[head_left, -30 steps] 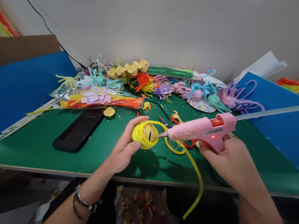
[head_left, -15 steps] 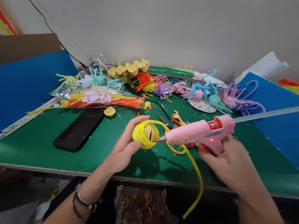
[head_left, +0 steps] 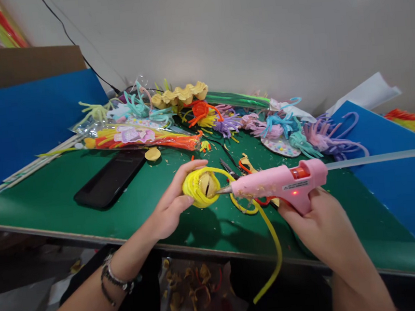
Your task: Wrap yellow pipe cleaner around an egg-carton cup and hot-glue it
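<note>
Between thumb and fingers, my left hand (head_left: 173,202) holds a small cup (head_left: 207,184) of yellowish card, wrapped round with yellow pipe cleaner (head_left: 196,188). A dark slit shows in the cup's face. The loose end of the pipe cleaner loops right and hangs past the table edge. My right hand (head_left: 318,218) is closed round the handle of a pink hot glue gun (head_left: 278,183), its red light lit and a long glue stick out of its back. The gun's metal nozzle is at the cup's right rim; whether it touches I cannot tell.
On the green table (head_left: 52,208) lie a black phone (head_left: 110,181), a round card piece (head_left: 152,154) and scissors (head_left: 228,168). Behind are a bag of pipe cleaners (head_left: 177,141), an egg carton strip (head_left: 180,96) and pastel pipe-cleaner pieces (head_left: 273,125). Blue boards (head_left: 33,122) flank the sides.
The glue gun has shifted very slightly to the right, its nozzle still by the cup's rim. The wrapped cup has turned or moved a touch left in my left hand.
</note>
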